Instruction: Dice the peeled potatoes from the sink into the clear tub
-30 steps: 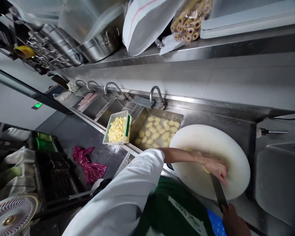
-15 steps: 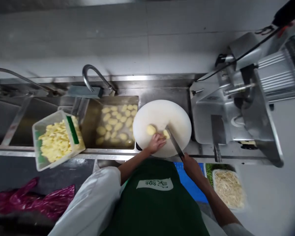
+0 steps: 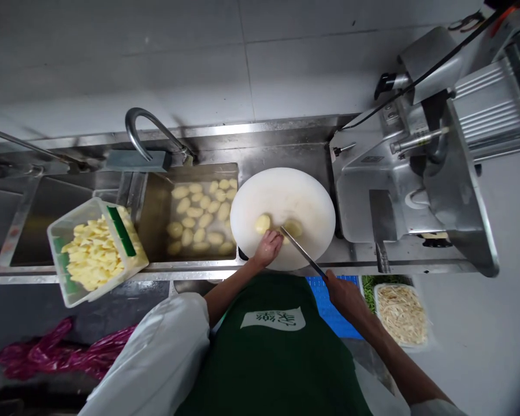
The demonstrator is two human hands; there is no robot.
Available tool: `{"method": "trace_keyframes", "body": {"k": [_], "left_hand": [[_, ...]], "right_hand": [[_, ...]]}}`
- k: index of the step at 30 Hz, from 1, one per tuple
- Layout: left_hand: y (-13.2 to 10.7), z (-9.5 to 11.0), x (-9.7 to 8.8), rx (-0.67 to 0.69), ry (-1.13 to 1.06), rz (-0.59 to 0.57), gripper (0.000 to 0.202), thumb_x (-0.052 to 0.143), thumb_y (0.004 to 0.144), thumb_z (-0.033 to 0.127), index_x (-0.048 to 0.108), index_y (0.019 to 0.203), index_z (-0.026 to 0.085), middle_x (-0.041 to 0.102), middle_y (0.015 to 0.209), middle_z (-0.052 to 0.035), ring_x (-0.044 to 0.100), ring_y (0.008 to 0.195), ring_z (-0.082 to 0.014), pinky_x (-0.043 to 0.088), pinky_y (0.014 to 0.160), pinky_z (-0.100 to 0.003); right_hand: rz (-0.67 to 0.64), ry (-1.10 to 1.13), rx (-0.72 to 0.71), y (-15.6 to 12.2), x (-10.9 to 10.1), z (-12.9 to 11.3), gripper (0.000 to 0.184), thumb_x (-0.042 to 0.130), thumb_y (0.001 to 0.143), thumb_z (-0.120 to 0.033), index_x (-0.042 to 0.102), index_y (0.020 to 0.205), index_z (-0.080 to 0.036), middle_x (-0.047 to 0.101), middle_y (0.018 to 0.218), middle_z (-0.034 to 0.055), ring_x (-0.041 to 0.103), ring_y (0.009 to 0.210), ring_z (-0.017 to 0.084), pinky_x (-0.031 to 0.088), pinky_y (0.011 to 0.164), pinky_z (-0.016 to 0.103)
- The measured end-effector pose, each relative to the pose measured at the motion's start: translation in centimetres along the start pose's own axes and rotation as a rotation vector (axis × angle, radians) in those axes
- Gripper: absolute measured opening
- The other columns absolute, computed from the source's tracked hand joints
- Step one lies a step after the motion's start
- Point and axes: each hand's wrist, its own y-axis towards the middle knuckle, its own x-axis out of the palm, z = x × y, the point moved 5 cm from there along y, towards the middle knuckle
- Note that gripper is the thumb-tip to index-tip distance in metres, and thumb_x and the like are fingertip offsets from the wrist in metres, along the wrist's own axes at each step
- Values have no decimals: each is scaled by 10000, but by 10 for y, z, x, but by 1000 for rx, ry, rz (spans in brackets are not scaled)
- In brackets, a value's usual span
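Observation:
My right hand (image 3: 337,287) grips a knife (image 3: 303,252) by its handle, the blade slanting up and left over the round white cutting board (image 3: 307,196). At the board's near side, my left hand (image 3: 268,248) has its fingers curled on a potato piece, mostly hidden by fingers and blade. The knife's far end is right beside those fingertips. A peeled potato (image 3: 263,223) lies just beyond the left hand. To the right of the blade sits another potato piece (image 3: 293,227), slightly blurred.
Left of the board, a sink basin (image 3: 156,231) holds water and several peeled potatoes (image 3: 205,220). A plastic tub (image 3: 56,231) of cut potato pieces (image 3: 93,254) straddles the sink's edge. A metal slicer (image 3: 450,190) and a cleaver (image 3: 382,216) are at right. Below stands a container of pale shreds (image 3: 401,315).
The knife blade has shifted left, closer to my left hand's fingertips. The potato piece by the blade now lies on the blade's right side. The whole view has shifted slightly.

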Motion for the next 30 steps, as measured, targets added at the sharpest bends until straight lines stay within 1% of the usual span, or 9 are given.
{"method": "trace_keyframes", "body": {"k": [6, 12, 15, 18, 20, 22, 25, 27, 30], "left_hand": [[-1, -5, 9, -38, -49, -15, 272, 377, 1035, 233, 638, 1046, 159, 607, 1018, -98, 556, 937, -207, 531, 877, -402], [-3, -10, 7, -67, -97, 4, 291, 373, 1039, 259, 641, 1063, 148, 601, 1051, -107, 548, 982, -204, 522, 914, -390], [-4, -9, 4, -86, -100, -58, 309, 370, 1040, 271, 653, 1014, 151, 610, 1026, -100, 553, 951, -201, 525, 908, -379], [4, -11, -7, -146, -138, -49, 307, 382, 1031, 268, 664, 965, 166, 610, 981, -86, 577, 922, -191, 540, 867, -352], [21, -14, -16, -182, -162, -34, 275, 402, 1014, 229, 672, 1017, 177, 608, 1017, -84, 591, 950, -187, 544, 873, -340], [48, -15, -16, -133, -169, -140, 284, 455, 956, 131, 656, 1147, 194, 594, 1144, -89, 582, 1073, -200, 526, 951, -358], [87, -15, 3, 76, -152, -493, 547, 551, 783, -23, 617, 1266, 225, 548, 1310, -78, 494, 1277, -236, 442, 1095, -404], [102, -17, 18, 179, -141, -684, 594, 602, 710, -59, 645, 1225, 234, 576, 1286, -59, 488, 1294, -248, 387, 1146, -431], [107, -20, 32, 145, -125, -719, 500, 707, 732, 24, 661, 1195, 205, 589, 1254, -84, 516, 1256, -276, 389, 1137, -456]], "right_hand": [[-147, -25, 17, 19, -2, 2, 236, 282, 1054, -263, 491, 1089, -160, 695, 795, 82, 674, 721, 205, 188, 549, 304], [-207, -18, 16, 35, -1, -5, 217, 325, 1045, -242, 497, 1135, -147, 700, 836, 100, 671, 746, 215, 215, 558, 296], [-146, 31, 9, 25, -5, 5, 222, 342, 1039, -251, 515, 1138, -153, 694, 788, 81, 663, 708, 218, 214, 557, 293], [-30, 88, 142, 13, -11, 25, 247, 361, 1039, -299, 527, 1148, -152, 685, 733, 68, 652, 662, 214, 219, 559, 288], [29, 97, 233, 8, -12, 36, 259, 365, 1038, -313, 533, 1139, -145, 681, 725, 72, 642, 647, 210, 222, 558, 286], [36, 99, 289, 5, -10, 41, 263, 354, 1040, -314, 540, 1108, -141, 681, 734, 79, 636, 645, 204, 226, 557, 285], [0, 112, 332, 5, -1, 41, 271, 324, 1047, -309, 534, 1086, -142, 687, 767, 86, 644, 659, 198, 230, 559, 284], [-13, 119, 333, 6, 7, 36, 270, 306, 1051, -297, 521, 1098, -141, 690, 786, 89, 658, 684, 202, 233, 564, 285], [-10, 139, 353, 9, 14, 26, 262, 294, 1053, -285, 500, 1123, -139, 689, 794, 95, 677, 726, 216, 244, 573, 285]]}}
